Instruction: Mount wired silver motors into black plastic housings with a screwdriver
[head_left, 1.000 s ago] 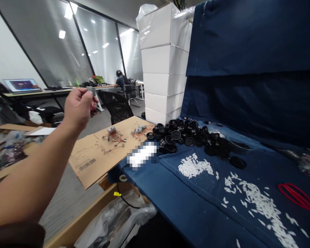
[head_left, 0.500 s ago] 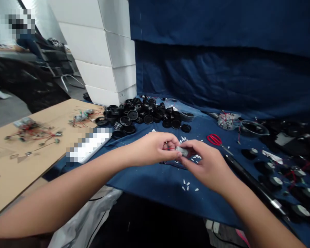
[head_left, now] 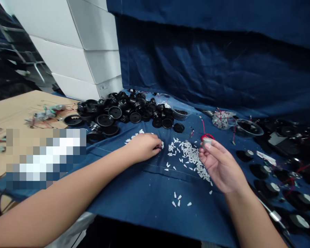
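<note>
"Looking at the right hand, what worries you?"

"Its thumb and fingers pinch a small grey cylinder above the dark blue cloth, right of centre. So short a hold could slip, dropping it among the small tapered white plastic pieces."

"And that thin red wire rising beyond?"

"I can't tell whether it joins the cylinder. If so, it might snag on the red looped scissor handles just behind, and a tug could strain it."

"What about the left hand?"

"Its fingers curl together, low beside more white pieces on the left; whether they pinch one, I cannot tell. A careless sweep could scatter those, or nudge the round black plastic housings heaped farther away."
</note>
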Demonstrator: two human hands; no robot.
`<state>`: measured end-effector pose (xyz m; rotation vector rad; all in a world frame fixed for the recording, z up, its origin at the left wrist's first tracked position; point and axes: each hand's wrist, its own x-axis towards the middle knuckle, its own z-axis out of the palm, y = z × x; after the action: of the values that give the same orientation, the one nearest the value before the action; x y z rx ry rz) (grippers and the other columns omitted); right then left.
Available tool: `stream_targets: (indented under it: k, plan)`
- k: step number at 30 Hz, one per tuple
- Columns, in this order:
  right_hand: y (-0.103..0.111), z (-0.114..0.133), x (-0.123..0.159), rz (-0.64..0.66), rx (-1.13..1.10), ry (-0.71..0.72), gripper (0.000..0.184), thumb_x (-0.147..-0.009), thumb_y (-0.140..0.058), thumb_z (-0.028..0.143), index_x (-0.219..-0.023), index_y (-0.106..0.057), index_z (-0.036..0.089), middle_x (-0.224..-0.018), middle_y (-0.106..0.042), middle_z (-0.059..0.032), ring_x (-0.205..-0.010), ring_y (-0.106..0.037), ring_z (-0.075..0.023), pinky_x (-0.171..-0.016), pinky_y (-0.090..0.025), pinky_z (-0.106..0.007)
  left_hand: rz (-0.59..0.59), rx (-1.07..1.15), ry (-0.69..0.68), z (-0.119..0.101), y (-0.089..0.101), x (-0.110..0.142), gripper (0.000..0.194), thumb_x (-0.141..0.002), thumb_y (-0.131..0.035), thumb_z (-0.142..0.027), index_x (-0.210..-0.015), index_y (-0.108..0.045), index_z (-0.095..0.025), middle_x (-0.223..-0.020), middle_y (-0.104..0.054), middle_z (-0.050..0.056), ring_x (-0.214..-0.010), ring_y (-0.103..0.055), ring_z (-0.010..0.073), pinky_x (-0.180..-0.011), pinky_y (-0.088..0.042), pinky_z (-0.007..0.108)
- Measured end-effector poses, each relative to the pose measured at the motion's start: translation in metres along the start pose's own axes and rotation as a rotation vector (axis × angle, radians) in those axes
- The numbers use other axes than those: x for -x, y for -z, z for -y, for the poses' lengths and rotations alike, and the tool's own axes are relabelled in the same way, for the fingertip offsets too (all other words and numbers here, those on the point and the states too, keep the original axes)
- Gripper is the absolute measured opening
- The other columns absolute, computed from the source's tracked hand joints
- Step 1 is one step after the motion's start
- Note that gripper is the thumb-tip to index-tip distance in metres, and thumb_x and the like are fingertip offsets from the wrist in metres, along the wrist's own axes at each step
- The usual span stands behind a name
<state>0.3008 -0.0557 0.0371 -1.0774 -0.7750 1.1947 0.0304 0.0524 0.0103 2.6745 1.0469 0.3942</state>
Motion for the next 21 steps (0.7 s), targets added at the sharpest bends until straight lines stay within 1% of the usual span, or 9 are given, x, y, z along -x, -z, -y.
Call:
stream_targets:
  k: [2, 4, 7, 9, 10, 12, 15, 17, 21]
  plan:
    - [-0.002, -0.004, 0.004, 0.021, -0.022, -0.059, 0.034, -0.077, -0.093, 0.033, -0.105, -0.077, 0.022, -0.101, -0.07, -0.0018, -0.093, -0.069, -0.0125, -0.088, -0.064, -0.025, 0.016, -0.061, -0.001, 0.002, -0.002, 0.003, 0.006, -0.091, -0.07, -0.024, -0.094, -0.075, -0.025, -0.098, -0.077, 0.005, -0.092, -0.072, 0.0251, -0.077, -0.05, 0.034]
    - [-0.004, -0.006, 0.007, 0.027, -0.035, -0.102, 0.031, -0.077, -0.094, 0.032, -0.102, -0.078, 0.021, -0.1, -0.072, -0.0035, -0.098, -0.072, -0.0163, -0.093, -0.065, -0.03, 0.017, -0.11, 0.009, 0.004, 0.0, 0.004, 0.007, -0.093, -0.07, -0.025, -0.099, -0.074, -0.024, -0.098, -0.077, 0.005, -0.091, -0.072, 0.025, -0.077, -0.051, 0.035]
    - [-0.006, -0.007, 0.01, -0.018, -0.015, -0.152, 0.03, -0.075, -0.095, 0.033, -0.097, -0.08, 0.019, -0.093, -0.075, -0.0052, -0.09, -0.075, -0.0172, -0.084, -0.067, -0.028, 0.012, -0.168, 0.008, 0.007, 0.001, 0.004, 0.014, -0.096, -0.067, -0.027, -0.108, -0.073, -0.024, -0.102, -0.077, 0.006, -0.093, -0.073, 0.0251, -0.079, -0.052, 0.036]
    - [-0.006, -0.009, 0.011, -0.031, -0.001, -0.189, 0.033, -0.076, -0.095, 0.033, -0.103, -0.08, 0.019, -0.095, -0.076, -0.0059, -0.085, -0.075, -0.0156, -0.079, -0.067, -0.025, 0.01, -0.196, -0.006, 0.008, 0.0, 0.003, 0.016, -0.098, -0.065, -0.028, -0.112, -0.074, -0.026, -0.106, -0.078, 0.005, -0.097, -0.073, 0.0252, -0.082, -0.053, 0.036]
    - [-0.006, -0.01, 0.013, -0.012, -0.007, -0.222, 0.034, -0.078, -0.093, 0.032, -0.107, -0.08, 0.02, -0.1, -0.076, -0.0066, -0.087, -0.075, -0.0158, -0.081, -0.067, -0.026, 0.009, -0.208, -0.012, 0.008, -0.001, 0.003, 0.015, -0.099, -0.065, -0.028, -0.11, -0.075, -0.026, -0.106, -0.078, 0.005, -0.098, -0.073, 0.0251, -0.083, -0.053, 0.036]
    - [-0.007, -0.011, 0.016, 0.065, -0.035, -0.316, 0.033, -0.08, -0.089, 0.026, -0.11, -0.078, 0.019, -0.111, -0.075, -0.0081, -0.099, -0.076, -0.0192, -0.094, -0.066, -0.032, 0.004, -0.228, -0.017, 0.008, -0.003, 0.003, 0.013, -0.099, -0.064, -0.027, -0.104, -0.076, -0.026, -0.105, -0.078, 0.004, -0.097, -0.073, 0.025, -0.083, -0.052, 0.037]
    - [-0.012, -0.013, 0.023, 0.143, -0.044, -0.446, 0.034, -0.076, -0.088, 0.018, -0.108, -0.076, 0.017, -0.12, -0.073, -0.0111, -0.119, -0.073, -0.0272, -0.109, -0.061, -0.04, 0.003, -0.253, -0.014, 0.007, -0.003, 0.002, 0.013, -0.099, -0.065, -0.027, -0.101, -0.077, -0.025, -0.103, -0.078, 0.004, -0.096, -0.073, 0.0251, -0.082, -0.052, 0.037]
    - [-0.014, -0.013, 0.026, 0.151, -0.022, -0.47, 0.039, -0.074, -0.09, 0.019, -0.109, -0.075, 0.016, -0.125, -0.073, -0.0131, -0.125, -0.07, -0.0299, -0.111, -0.059, -0.038, 0.005, -0.27, -0.009, 0.005, -0.002, 0.002, 0.014, -0.099, -0.065, -0.028, -0.103, -0.078, -0.026, -0.104, -0.078, 0.004, -0.097, -0.073, 0.0258, -0.082, -0.052, 0.037]
    - [-0.014, -0.011, 0.03, 0.21, 0.045, -0.462, 0.045, -0.082, -0.09, 0.032, -0.12, -0.071, 0.016, -0.129, -0.072, -0.0158, -0.128, -0.069, -0.0301, -0.11, -0.06, -0.037, 0.003, -0.319, 0.003, -0.001, -0.001, 0.002, 0.017, -0.1, -0.063, -0.027, -0.099, -0.079, -0.026, -0.102, -0.077, 0.006, -0.096, -0.071, 0.0281, -0.079, -0.05, 0.04]
